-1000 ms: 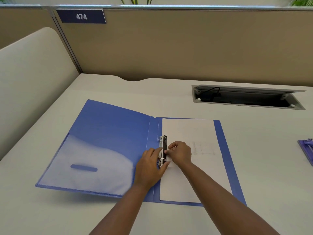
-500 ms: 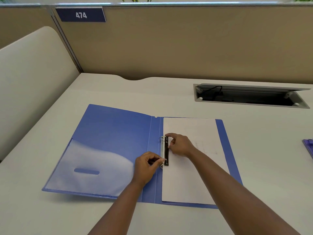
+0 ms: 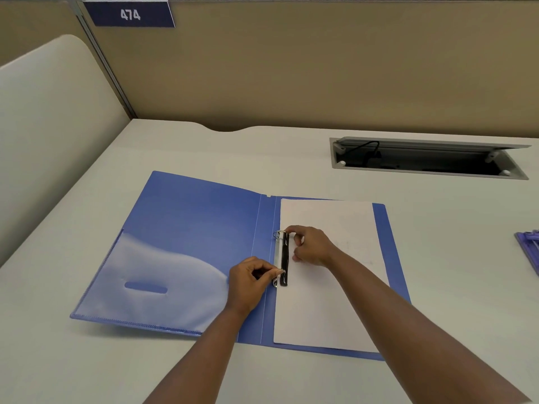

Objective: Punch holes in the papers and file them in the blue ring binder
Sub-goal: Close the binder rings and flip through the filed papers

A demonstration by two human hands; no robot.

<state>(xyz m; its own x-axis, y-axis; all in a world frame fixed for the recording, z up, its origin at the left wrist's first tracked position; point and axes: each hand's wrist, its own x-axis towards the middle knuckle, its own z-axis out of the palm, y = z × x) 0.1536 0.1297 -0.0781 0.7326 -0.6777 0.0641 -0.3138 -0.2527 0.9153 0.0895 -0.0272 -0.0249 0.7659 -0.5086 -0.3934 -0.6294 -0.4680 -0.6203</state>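
Head view: a blue ring binder [image 3: 189,237] lies open and flat on a pale bench [image 3: 437,258], its left cover carrying a clear inner pocket [image 3: 151,287]. White papers [image 3: 329,301] rest on the right-hand cover, their left edge against the black ring mechanism [image 3: 284,258] beside the spine. The left hand [image 3: 250,282] reaches in from below, its grip curled with thumb and forefinger pinching at the lower metal ring [image 3: 275,282]. The right hand [image 3: 312,247] rests on the papers just right of the mechanism, fingers curled, forefinger and thumb pinching at the upper ring [image 3: 278,234]. Whether either ring stands parted or joined cannot be told. Well apart to the right, at the frame's edge, lies a purple object [image 3: 529,249]. Behind it, an open cable hatch [image 3: 423,158] is set into the bench. A tan partition [image 3: 320,68] behind bears a plate reading 474 [image 3: 130,14].
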